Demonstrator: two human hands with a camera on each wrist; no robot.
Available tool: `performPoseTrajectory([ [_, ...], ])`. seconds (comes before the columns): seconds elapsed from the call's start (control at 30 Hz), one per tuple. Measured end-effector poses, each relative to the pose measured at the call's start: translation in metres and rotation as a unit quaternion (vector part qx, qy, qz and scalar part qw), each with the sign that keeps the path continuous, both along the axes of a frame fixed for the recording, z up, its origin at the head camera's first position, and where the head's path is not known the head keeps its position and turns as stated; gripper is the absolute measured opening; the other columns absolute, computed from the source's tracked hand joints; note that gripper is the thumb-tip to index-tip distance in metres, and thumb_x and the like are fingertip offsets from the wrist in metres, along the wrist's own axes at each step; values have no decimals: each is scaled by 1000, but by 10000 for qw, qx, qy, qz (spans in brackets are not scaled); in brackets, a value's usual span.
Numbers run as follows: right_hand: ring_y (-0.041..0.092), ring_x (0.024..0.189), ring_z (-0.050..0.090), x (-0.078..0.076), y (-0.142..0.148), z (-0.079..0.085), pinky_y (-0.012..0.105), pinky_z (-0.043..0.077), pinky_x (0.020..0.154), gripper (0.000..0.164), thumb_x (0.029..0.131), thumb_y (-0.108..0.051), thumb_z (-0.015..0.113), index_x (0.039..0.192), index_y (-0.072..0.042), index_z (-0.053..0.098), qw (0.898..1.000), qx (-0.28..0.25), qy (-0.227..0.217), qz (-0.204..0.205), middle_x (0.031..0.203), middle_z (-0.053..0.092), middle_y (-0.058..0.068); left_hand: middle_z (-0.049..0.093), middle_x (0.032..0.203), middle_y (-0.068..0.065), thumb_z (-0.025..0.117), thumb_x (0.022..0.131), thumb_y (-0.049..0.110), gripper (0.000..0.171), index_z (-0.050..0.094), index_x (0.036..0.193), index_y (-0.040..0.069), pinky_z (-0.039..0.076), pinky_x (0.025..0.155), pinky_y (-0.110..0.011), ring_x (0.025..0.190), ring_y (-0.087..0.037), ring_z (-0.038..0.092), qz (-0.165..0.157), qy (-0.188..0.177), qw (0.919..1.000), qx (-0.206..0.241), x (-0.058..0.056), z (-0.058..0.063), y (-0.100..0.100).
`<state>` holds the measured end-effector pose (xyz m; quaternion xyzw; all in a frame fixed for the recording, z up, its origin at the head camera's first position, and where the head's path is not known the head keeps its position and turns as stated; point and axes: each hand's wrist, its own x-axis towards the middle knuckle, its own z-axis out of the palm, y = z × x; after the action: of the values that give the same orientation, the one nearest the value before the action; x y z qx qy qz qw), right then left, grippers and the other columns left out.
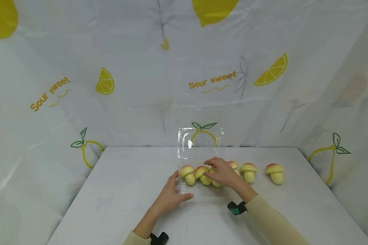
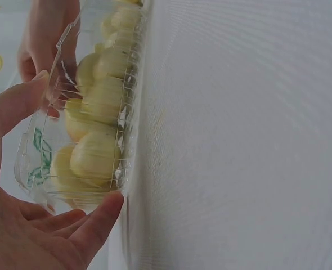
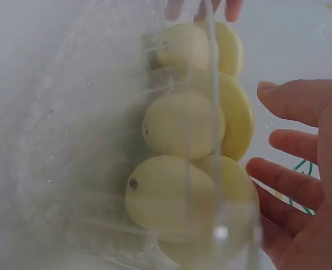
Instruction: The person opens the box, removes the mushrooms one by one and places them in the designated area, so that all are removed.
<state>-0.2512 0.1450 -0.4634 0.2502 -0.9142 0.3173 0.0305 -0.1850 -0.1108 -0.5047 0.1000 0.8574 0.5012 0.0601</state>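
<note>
A clear plastic clamshell box point(image 1: 203, 194) stands on the table with its lid raised at the back. Three pale-yellow, mushroom-shaped pieces point(image 1: 189, 177) with reddish caps sit side by side in it. My left hand point(image 1: 168, 196) holds the box's left end, thumb at the near rim point(image 2: 58, 67) and fingers spread along the end wall. Over the rightmost piece in the box point(image 1: 215, 183) is my right hand point(image 1: 223, 173), covering part of it. In the right wrist view, its fingers point(image 3: 292, 183) are extended beside the yellow caps point(image 3: 236, 121), with no piece gripped.
Right of the box lie more mushroom-shaped pieces: one partly behind the right hand point(image 1: 233, 165), another close by point(image 1: 249, 173), and one farther right point(image 1: 275, 174). The white table point(image 1: 125, 183) meets a lemon-print curtain point(image 1: 141, 85) at the back.
</note>
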Motion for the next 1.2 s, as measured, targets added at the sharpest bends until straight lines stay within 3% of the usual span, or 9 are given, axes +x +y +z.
performPoseTrajectory([
  [0.13, 32, 108, 63, -2, -3, -2, 47, 52, 92, 42, 90, -26, 77, 124, -1, 69, 9999, 44, -87, 28, 118, 67, 9, 32, 157, -25, 85, 83, 39, 109, 19, 159, -1, 49, 101, -52, 135, -43, 47, -29, 43, 10000, 38, 1, 0, 0],
  [0.47, 27, 103, 64, -6, -14, -9, 46, 52, 90, 44, 88, -30, 78, 124, -6, 70, 9980, 615, 139, 7, 116, 68, 8, 32, 158, -24, 85, 83, 40, 109, 19, 160, 1, 50, 101, -51, 136, -42, 46, -16, -4, 10000, 30, 1, 0, 1],
  [0.67, 29, 105, 64, -5, -15, -9, 47, 52, 91, 40, 86, -30, 80, 119, -8, 72, 9973, 673, 290, 2, 116, 69, 7, 32, 158, -24, 85, 83, 41, 109, 19, 160, 2, 50, 100, -51, 135, -42, 47, -27, -4, 10000, 50, 0, -1, 1],
  [0.97, 26, 102, 64, -2, -12, -7, 44, 53, 89, 36, 88, -30, 79, 117, -8, 73, 9986, 434, 302, 54, 112, 68, 6, 32, 157, -24, 85, 83, 38, 109, 19, 160, 1, 50, 101, -50, 135, -42, 47, -24, 4, 10000, 92, 0, -1, 1],
  [1.2, 25, 101, 64, 3, -7, 3, 43, 54, 88, 37, 90, -28, 78, 118, -6, 72, 9998, -57, 209, 53, 112, 68, 5, 31, 157, -25, 85, 83, 37, 108, 18, 160, 0, 50, 101, -49, 134, -43, 48, -24, 34, 9999, 113, -1, -2, 0],
])
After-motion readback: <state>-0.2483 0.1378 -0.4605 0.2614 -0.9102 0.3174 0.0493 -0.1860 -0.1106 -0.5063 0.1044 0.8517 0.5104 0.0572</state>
